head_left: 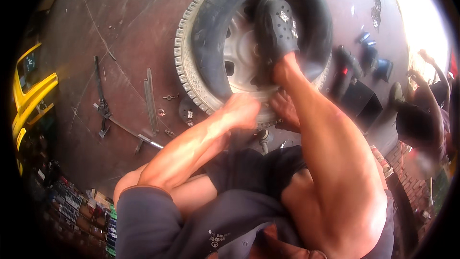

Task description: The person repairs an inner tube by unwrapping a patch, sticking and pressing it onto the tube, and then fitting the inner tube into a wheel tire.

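A wheel lies flat in front of me, its tyre (187, 62) with knobby tread and a worn, pale sidewall. A black inner tube (207, 43) bulges out over the tyre, around the silver rim (243, 45). My foot in a dark clog (278, 29) presses on the wheel's middle. At the wheel's near edge my left hand (244, 110) is closed in a fist; what it grips is hidden. Close beside it my right hand (285, 108) lies at the tyre's near edge with fingers curled, partly behind my shin. What that hand holds cannot be made out.
Flat metal bars (150, 98) and a long-handled tool (101, 105) lie on the floor at left. An air tool (263, 136) rests between my legs. Dark cylindrical items (350, 62) and a black box (362, 98) stand at right, near another person (426, 115). Yellow equipment (36, 91) is far left.
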Action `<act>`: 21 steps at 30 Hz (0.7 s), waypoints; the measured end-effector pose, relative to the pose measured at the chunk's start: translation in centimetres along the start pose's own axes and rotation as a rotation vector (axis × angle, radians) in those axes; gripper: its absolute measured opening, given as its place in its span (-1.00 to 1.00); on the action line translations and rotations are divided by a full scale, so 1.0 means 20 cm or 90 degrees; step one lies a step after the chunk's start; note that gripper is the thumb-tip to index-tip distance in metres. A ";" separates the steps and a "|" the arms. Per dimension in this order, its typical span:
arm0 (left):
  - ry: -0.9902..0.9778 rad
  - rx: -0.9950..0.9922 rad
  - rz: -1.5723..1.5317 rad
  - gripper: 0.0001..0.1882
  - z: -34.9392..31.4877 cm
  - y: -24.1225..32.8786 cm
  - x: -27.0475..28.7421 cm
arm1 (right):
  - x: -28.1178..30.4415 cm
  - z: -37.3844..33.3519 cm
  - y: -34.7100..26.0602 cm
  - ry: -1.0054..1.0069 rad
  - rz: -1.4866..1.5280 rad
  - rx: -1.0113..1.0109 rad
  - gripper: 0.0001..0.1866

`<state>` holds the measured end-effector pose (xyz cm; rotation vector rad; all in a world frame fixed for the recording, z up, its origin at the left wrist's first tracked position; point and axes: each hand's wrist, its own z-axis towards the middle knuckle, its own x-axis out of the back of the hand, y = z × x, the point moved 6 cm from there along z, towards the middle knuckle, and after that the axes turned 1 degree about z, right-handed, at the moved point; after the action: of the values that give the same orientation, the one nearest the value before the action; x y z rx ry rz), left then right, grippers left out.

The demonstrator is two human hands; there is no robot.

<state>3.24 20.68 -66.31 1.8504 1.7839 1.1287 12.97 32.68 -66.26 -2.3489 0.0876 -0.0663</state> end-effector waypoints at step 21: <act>0.275 0.145 0.038 -0.47 -1.14 0.58 -0.95 | -0.27 -2.26 -0.25 -0.156 -0.754 0.365 -0.61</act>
<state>-3.54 -5.52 -49.49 1.9014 2.1821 1.4920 4.45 4.58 -31.05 -1.5298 -1.2617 -0.3249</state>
